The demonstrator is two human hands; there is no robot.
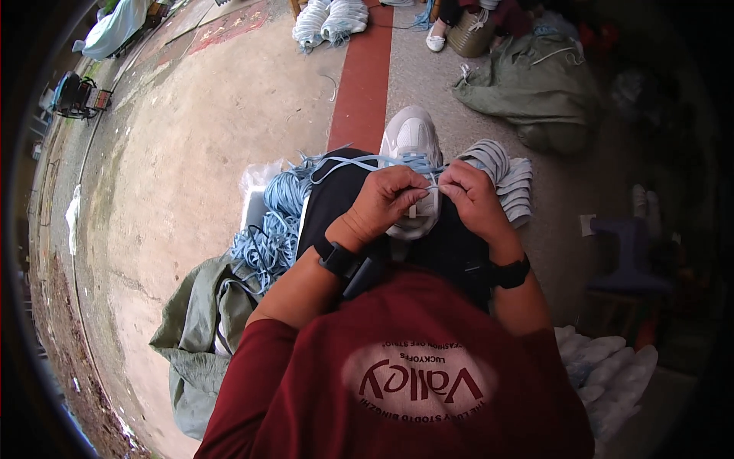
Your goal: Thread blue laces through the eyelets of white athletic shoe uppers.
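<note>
A pale grey sneaker [410, 131] lies toe-away between my knees, with light blue lacing across its front. A light blue shoelace [355, 161] trails from it to the left over my dark trouser leg. Above the sneaker's tongue, my left hand [388, 197] pinches the lace between thumb and forefinger. Close beside it, the fingertips of my right hand [470, 193] are also pinched together on the lace. The two hands nearly meet, and they hide part of the sneaker's opening. To the right of the sneaker sits a stack of grey shoe uppers [514, 187].
Bundles of blue laces [284, 197] lie by my left leg, above a green sack [200, 336]. Another green sack [535, 88] rests far right, near a seated person's shoe [435, 36]. More shoe uppers [330, 21] stand at the far side; pale shoes [612, 375] are at lower right.
</note>
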